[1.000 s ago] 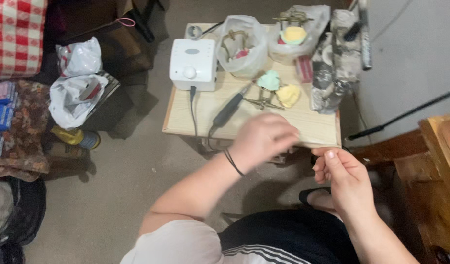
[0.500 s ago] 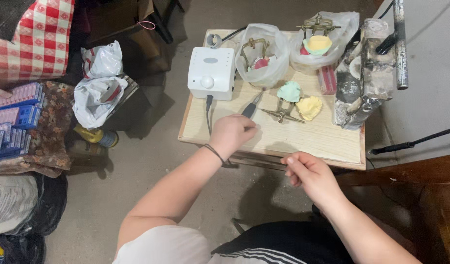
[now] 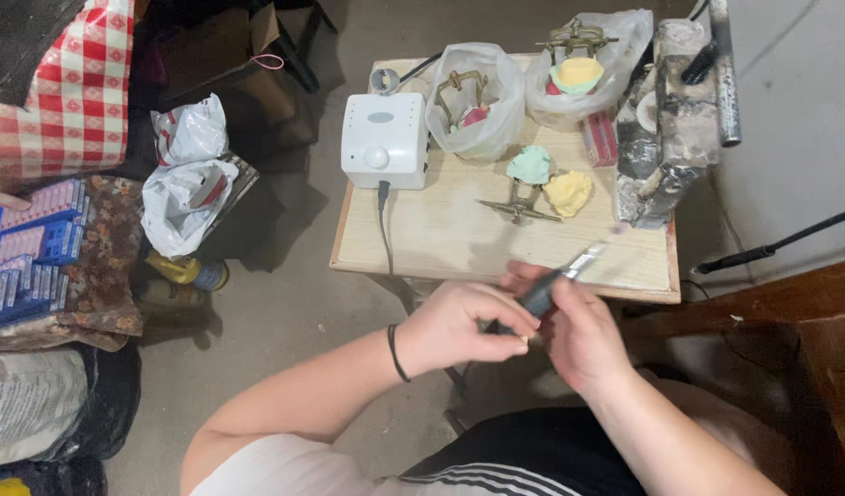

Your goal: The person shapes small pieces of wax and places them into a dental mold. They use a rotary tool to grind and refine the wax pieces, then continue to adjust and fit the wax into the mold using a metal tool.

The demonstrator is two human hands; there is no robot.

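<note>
My left hand (image 3: pixel 459 326), a black band on its wrist, grips the dark body of a slim rotary handpiece (image 3: pixel 556 277). Its silver tip points up and to the right over the front edge of the small wooden table (image 3: pixel 441 248). My right hand (image 3: pixel 583 340) closes around the same handpiece from the right, touching my left hand. A white control box (image 3: pixel 383 138) stands at the table's back left, and its black cord (image 3: pixel 383 230) runs down over the front edge. A green cast (image 3: pixel 531 165), a yellow cast (image 3: pixel 568 191) and a brass articulator (image 3: pixel 519 207) lie mid-table.
Two clear bags (image 3: pixel 473 110) (image 3: pixel 583 69) holding articulators stand at the back. A grimy metal device (image 3: pixel 670 138) fills the table's right side. White plastic bags (image 3: pixel 188 184), blue boxes (image 3: pixel 28 248) and a red checked bag (image 3: pixel 73 92) lie on the floor at left, and brown wooden furniture (image 3: pixel 827 331) is at right.
My left hand reached onto the table, took up the handpiece and drew it back off the front edge. My right hand rose from my lap and closed on it.
</note>
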